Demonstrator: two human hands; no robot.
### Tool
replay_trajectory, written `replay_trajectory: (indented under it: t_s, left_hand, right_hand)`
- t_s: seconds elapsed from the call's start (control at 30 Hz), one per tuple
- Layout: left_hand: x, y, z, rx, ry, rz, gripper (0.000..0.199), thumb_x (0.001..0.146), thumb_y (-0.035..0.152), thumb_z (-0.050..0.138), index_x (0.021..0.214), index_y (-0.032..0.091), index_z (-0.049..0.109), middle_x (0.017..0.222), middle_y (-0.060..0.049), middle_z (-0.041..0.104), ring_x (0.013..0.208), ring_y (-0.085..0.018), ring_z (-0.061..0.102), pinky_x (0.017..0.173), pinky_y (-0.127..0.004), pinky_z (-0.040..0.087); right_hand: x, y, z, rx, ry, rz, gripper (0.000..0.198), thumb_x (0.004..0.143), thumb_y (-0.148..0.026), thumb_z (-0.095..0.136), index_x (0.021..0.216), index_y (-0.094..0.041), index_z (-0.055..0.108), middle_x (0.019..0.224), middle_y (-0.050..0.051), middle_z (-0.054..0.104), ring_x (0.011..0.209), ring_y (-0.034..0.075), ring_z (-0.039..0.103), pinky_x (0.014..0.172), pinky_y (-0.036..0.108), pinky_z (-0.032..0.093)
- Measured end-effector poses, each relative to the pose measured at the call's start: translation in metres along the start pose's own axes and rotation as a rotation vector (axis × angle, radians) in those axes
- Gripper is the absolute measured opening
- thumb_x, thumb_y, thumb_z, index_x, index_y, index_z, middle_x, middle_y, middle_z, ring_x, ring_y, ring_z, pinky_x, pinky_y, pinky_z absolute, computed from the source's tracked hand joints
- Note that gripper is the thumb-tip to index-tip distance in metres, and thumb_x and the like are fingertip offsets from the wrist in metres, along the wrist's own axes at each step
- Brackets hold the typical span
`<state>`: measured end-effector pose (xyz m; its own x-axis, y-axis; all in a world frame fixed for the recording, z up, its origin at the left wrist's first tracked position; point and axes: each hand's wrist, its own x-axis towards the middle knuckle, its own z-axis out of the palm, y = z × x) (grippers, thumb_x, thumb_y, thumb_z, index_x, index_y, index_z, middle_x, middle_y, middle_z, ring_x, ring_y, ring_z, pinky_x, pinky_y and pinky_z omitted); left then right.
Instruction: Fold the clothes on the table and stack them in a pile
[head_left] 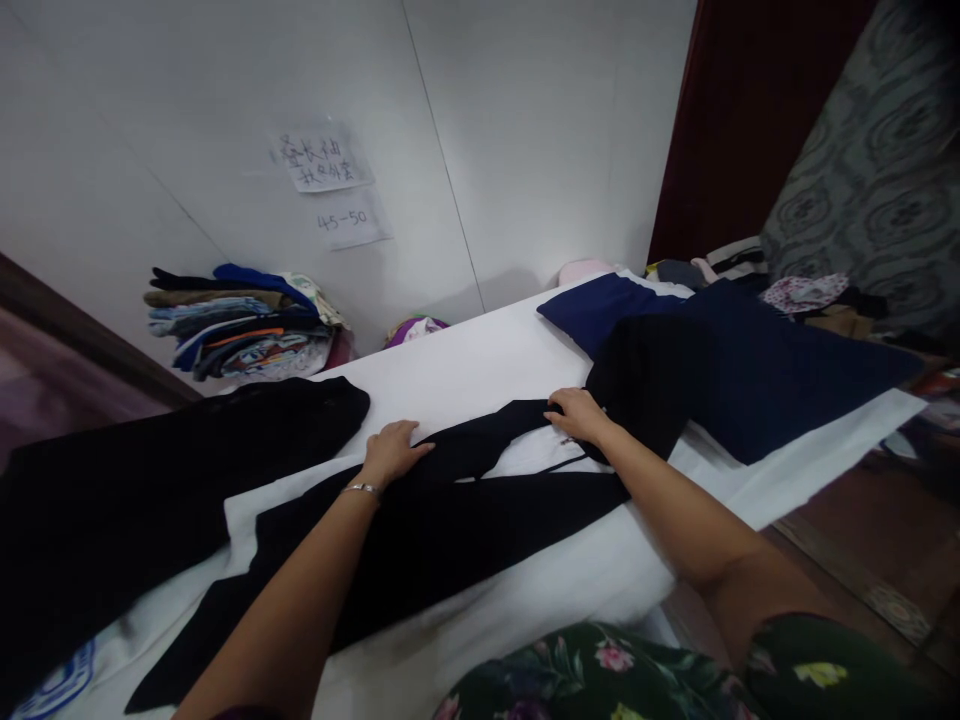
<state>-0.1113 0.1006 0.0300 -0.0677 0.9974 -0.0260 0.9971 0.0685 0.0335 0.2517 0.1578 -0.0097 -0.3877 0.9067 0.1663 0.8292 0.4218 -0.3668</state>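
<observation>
A black hooded garment [480, 525] lies stretched across the white table, with a pale strip and a dark cord showing near its hood [637, 385]. My left hand [391, 455] rests on the garment's far edge, thumb and fingers apart. Close to the hood, my right hand [579, 413] has its fingers curled on the same edge and seems to pinch the cloth. Another black garment [172, 480] is spread out at the left.
Navy clothes [780, 350] lie to the right of the hood. A stack of folded clothes [240, 320] stands by the wall at back left. The white table [480, 355] meets a wall with handwritten paper notes [322, 165]. More clothes [739, 260] are piled at back right.
</observation>
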Motion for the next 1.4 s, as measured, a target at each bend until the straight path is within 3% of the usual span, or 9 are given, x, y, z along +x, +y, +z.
replay_trajectory:
  t_s: [0.13,0.3,0.5,0.7,0.83,1.03,1.23,1.33,1.4]
  left_hand:
    - [-0.002,-0.007,-0.004,0.1,-0.089,-0.044,0.051,0.085,0.059,0.046,0.109,0.017,0.063,0.112,-0.014,0.068,0.105,-0.03,0.062,0.082,-0.036,0.046]
    - [0.0,-0.018,-0.016,0.166,0.109,-0.03,0.049,0.085,0.064,0.044,0.093,0.02,0.064,0.097,-0.011,0.071,0.092,-0.028,0.065,0.073,-0.032,0.045]
    - [0.008,-0.026,0.008,0.025,0.025,-0.131,0.044,0.087,0.055,0.047,0.104,0.019,0.064,0.111,-0.012,0.068,0.104,-0.026,0.062,0.082,-0.032,0.046]
    - [-0.008,-0.016,0.003,-0.173,0.244,-0.012,0.046,0.088,0.048,0.048,0.119,0.017,0.06,0.124,-0.012,0.064,0.111,-0.026,0.06,0.099,-0.037,0.043]
    - [-0.037,0.007,0.012,-0.191,0.182,0.215,0.044,0.091,0.044,0.045,0.126,0.021,0.056,0.136,-0.01,0.056,0.129,-0.025,0.047,0.109,-0.044,0.034]
    - [-0.055,0.023,0.039,-0.104,0.029,0.2,0.041,0.095,0.032,0.038,0.134,0.027,0.051,0.147,-0.007,0.044,0.14,-0.024,0.034,0.113,-0.051,0.026]
    - [-0.052,0.019,0.039,-0.197,0.117,0.201,0.042,0.094,0.036,0.041,0.132,0.024,0.052,0.145,-0.008,0.048,0.137,-0.023,0.038,0.113,-0.047,0.029]
    - [-0.056,0.02,0.031,-0.316,0.276,0.188,0.04,0.092,0.04,0.044,0.124,0.021,0.058,0.139,-0.009,0.054,0.13,-0.022,0.046,0.11,-0.041,0.035]
    - [-0.064,0.024,0.023,-0.374,0.385,0.197,0.035,0.091,0.04,0.044,0.114,0.02,0.063,0.127,-0.009,0.062,0.121,-0.022,0.053,0.107,-0.038,0.039]
  right_hand:
    - [0.0,0.002,0.003,-0.026,0.014,0.027,0.042,0.089,-0.042,0.055,0.123,-0.018,0.06,0.116,0.013,0.065,0.111,0.028,0.056,0.1,0.043,0.033]
    - [0.0,0.001,0.001,-0.083,0.082,0.103,0.04,0.093,-0.049,0.045,0.1,-0.017,0.069,0.105,0.013,0.067,0.106,0.028,0.057,0.105,0.049,0.024]
    - [0.002,0.005,0.006,-0.122,0.144,0.179,0.028,0.092,-0.035,0.047,0.098,-0.017,0.068,0.104,0.014,0.066,0.104,0.028,0.057,0.102,0.045,0.028]
    - [0.003,0.014,0.01,-0.1,0.173,0.144,0.025,0.091,-0.033,0.049,0.104,-0.021,0.067,0.106,0.011,0.066,0.106,0.027,0.056,0.1,0.044,0.031]
    - [0.003,0.015,0.013,0.091,0.211,0.16,0.026,0.086,-0.028,0.056,0.108,-0.02,0.067,0.112,0.013,0.067,0.112,0.029,0.055,0.104,0.047,0.027]
    - [0.006,0.023,0.008,0.319,0.229,0.198,0.025,0.08,-0.025,0.062,0.103,-0.021,0.07,0.11,0.008,0.07,0.109,0.025,0.06,0.104,0.045,0.034]
    - [-0.015,0.024,-0.025,0.737,0.31,0.209,0.036,0.089,-0.038,0.048,0.115,-0.017,0.063,0.115,0.009,0.069,0.106,0.02,0.064,0.09,0.035,0.049]
    - [-0.05,0.015,-0.044,1.022,0.163,0.14,0.037,0.08,-0.043,0.063,0.107,-0.017,0.067,0.099,0.008,0.073,0.093,0.021,0.068,0.087,0.037,0.052]
    - [-0.079,0.009,-0.051,0.98,0.053,0.102,0.036,0.079,-0.043,0.064,0.104,-0.018,0.068,0.097,0.007,0.073,0.091,0.021,0.068,0.087,0.039,0.052]
